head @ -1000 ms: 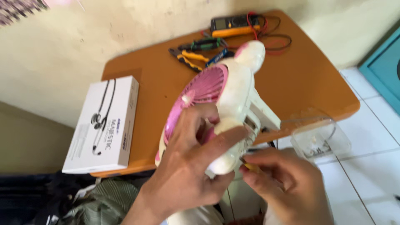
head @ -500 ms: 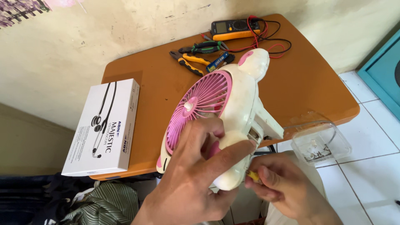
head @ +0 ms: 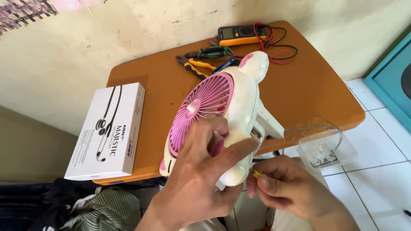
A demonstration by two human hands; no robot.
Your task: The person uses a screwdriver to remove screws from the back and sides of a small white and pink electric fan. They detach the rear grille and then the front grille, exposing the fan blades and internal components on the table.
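Both hands (head: 201,171) (fingers wrapped) around fan (head: 227,111)

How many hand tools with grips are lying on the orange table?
2: yellow-handled black pliers near the table's back edge, and a green-and-black-handled tool just behind them. The white-and-pink fan may hide others.

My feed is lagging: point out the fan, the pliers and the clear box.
fan (head: 201,107), head view, on the pink grille.
pliers (head: 195,66), head view, on the yellow handles.
clear box (head: 327,149), head view, on its transparent top.
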